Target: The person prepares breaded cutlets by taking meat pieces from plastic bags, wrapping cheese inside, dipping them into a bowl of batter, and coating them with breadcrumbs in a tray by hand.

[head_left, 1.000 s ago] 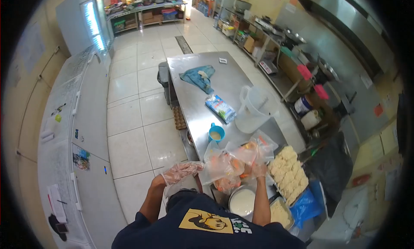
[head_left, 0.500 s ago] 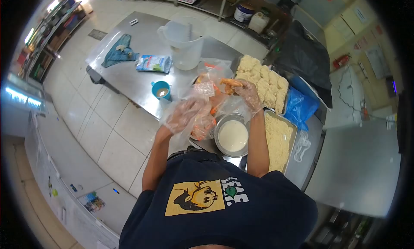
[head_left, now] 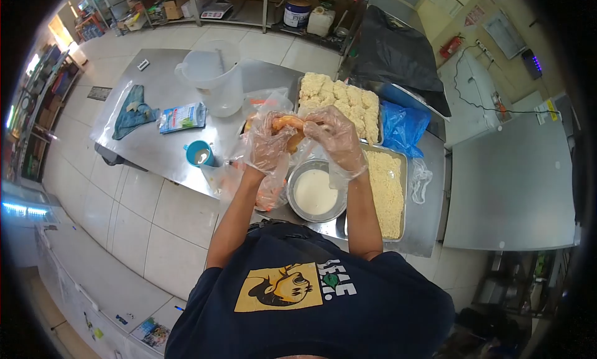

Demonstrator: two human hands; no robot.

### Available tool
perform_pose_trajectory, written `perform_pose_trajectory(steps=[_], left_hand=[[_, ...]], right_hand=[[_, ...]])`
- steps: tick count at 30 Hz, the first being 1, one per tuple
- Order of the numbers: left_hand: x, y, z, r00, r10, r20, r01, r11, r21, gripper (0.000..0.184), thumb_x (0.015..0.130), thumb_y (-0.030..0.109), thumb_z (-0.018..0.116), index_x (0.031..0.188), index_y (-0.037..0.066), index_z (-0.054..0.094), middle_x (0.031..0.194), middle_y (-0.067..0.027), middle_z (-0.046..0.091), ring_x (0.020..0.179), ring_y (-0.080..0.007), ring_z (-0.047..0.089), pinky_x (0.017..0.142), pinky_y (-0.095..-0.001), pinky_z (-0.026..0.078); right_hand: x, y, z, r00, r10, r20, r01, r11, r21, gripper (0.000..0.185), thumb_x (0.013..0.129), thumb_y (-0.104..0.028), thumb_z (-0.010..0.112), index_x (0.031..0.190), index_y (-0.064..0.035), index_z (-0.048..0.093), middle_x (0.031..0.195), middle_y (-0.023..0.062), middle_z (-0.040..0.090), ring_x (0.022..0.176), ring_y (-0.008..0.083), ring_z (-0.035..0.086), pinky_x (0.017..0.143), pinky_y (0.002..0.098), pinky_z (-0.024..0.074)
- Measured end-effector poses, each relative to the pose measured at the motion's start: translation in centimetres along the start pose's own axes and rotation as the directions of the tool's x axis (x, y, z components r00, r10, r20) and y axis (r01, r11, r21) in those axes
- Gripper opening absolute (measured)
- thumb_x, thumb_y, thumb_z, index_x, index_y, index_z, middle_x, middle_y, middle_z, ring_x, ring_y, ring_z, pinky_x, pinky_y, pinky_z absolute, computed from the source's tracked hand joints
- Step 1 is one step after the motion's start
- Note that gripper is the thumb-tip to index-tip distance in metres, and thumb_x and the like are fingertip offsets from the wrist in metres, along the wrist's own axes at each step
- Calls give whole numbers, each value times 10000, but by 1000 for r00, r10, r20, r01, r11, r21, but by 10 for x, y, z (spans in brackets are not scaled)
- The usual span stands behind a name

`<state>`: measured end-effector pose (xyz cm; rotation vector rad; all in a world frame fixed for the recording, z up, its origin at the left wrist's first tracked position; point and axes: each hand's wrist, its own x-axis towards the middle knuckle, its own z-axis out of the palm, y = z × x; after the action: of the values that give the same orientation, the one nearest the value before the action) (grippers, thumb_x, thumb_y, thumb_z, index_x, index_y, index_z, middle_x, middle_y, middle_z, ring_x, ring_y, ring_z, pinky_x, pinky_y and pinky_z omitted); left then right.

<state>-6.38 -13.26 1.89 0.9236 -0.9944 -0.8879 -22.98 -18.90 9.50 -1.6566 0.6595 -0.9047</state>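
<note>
Both my hands wear clear plastic gloves and are raised over the table. A piece of orange marinated meat [head_left: 288,124] stretches between them. My left hand [head_left: 267,146] is closed on its left end, and my right hand [head_left: 331,138] pinches its right end. Beneath them is a metal bowl [head_left: 295,205] of white batter [head_left: 316,192]. Left of the bowl lies clear plastic [head_left: 268,196] with orange meat showing, partly covered by my left arm. A tray of pale crumbs [head_left: 387,188] sits to the right, and crumb-coated pieces [head_left: 339,101] fill another tray behind.
On the steel table [head_left: 163,166] stand a clear pitcher [head_left: 225,88], a turquoise cup [head_left: 190,155], a blue-white packet [head_left: 181,118] and a teal cloth [head_left: 134,113]. A blue plastic bag [head_left: 403,128] lies beyond the crumb tray, with black plastic sheeting [head_left: 401,60] behind.
My hands have come together; my left hand now grips the meat that my right hand alone held. The camera view has turned, shifting the table to the left and down.
</note>
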Motion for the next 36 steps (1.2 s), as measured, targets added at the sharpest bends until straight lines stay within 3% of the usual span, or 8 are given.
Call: perform_pose_trajectory(steps=[11, 21, 24, 26, 28, 29, 32, 36], left_hand=[[0, 14, 0, 994, 75, 79, -84, 988, 128, 367, 861, 160, 677, 1166, 22, 528, 1102, -63, 590, 1006, -139, 561, 888, -288, 467], [3, 25, -8, 994, 32, 109, -61, 959, 275, 324, 815, 102, 674, 1113, 18, 582, 1008, -89, 631, 891, -177, 617, 787, -306, 493], [2, 33, -11, 969, 170, 177, -236, 840, 488, 303, 836, 93, 670, 1121, 23, 595, 994, -78, 645, 894, -180, 626, 787, -309, 507], [1, 42, -10, 898, 293, 328, -439, 553, 708, 360, 792, 116, 685, 1131, 37, 593, 1003, -117, 643, 888, -278, 629, 784, -374, 495], [-5, 55, -3, 886, 328, 328, -456, 487, 745, 365, 781, 134, 686, 1121, 39, 597, 1010, -130, 639, 900, -316, 615, 794, -402, 479], [-7, 60, -1, 869, 368, 331, -472, 415, 777, 371, 769, 153, 687, 1111, 42, 600, 1017, -143, 634, 912, -354, 601, 803, -429, 464], [-8, 53, -4, 912, 264, 314, -404, 445, 799, 352, 782, 185, 684, 1090, 34, 603, 1030, -152, 632, 944, -364, 592, 825, -441, 448], [-13, 15, -23, 884, 354, 305, -445, 438, 781, 333, 786, 183, 680, 1075, 33, 610, 1023, -153, 635, 936, -360, 595, 813, -438, 451]], right_hand=[[-1, -8, 10, 979, -190, -80, 148, 918, -368, 151, 770, -71, 725, 900, 1, 698, 843, 99, 681, 737, 135, 646, 649, 276, 513], [-6, 7, -9, 997, 25, -77, -22, 999, 49, 166, 750, -80, 732, 898, -11, 702, 794, 53, 663, 689, 136, 600, 663, 261, 486], [-3, -3, -5, 990, -117, -76, 119, 992, 30, 191, 759, -108, 741, 925, -22, 701, 828, 49, 653, 718, 150, 595, 671, 275, 478], [-1, -16, -4, 966, -238, -99, 238, 971, -11, 206, 761, -117, 744, 941, -29, 699, 840, 56, 646, 730, 161, 596, 669, 284, 473], [0, -25, -5, 925, -348, 149, 379, 845, -378, 217, 759, -115, 737, 959, -44, 694, 846, 84, 627, 753, 205, 611, 662, 319, 482], [-1, -25, -3, 927, -346, 146, 375, 846, -379, 217, 759, -115, 737, 959, -44, 694, 846, 84, 627, 753, 205, 611, 662, 319, 482], [-1, -24, 8, 928, -358, 101, 362, 808, -464, 217, 752, -112, 734, 958, -56, 694, 824, 112, 615, 759, 239, 624, 676, 336, 493], [-1, -21, 11, 951, -306, 48, 292, 831, -473, 175, 741, -74, 745, 898, -19, 692, 792, 99, 632, 689, 190, 625, 628, 305, 493]])
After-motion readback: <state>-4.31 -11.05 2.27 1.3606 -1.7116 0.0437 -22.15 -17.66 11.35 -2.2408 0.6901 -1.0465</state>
